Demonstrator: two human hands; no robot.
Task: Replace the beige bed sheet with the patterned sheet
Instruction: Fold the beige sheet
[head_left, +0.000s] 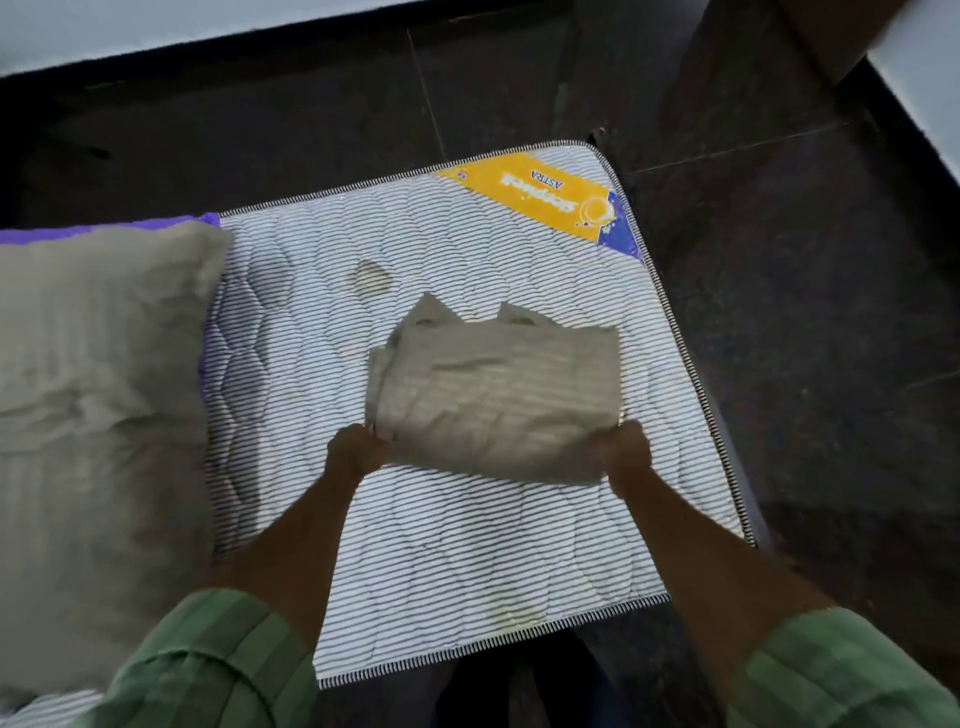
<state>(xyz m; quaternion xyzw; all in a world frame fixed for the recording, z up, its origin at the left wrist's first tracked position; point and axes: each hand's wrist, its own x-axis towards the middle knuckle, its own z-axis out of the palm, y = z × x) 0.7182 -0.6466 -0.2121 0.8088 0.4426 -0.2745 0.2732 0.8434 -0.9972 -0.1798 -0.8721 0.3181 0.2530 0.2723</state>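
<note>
Gripping the folded beige sheet (493, 395) at its near corners, your left hand (358, 449) and right hand (623, 449) curl closed around it above the bare mattress (467, 571); a pillow (98, 415) lies at nine o'clock.

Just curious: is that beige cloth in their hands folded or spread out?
Folded: the beige sheet is a compact layered bundle on the bare mattress.

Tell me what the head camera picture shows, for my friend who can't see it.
Two hands, left hand and right hand, hold a folded beige sheet over a bare striped mattress. A beige pillow lies at the left; the floor is dark.
</note>
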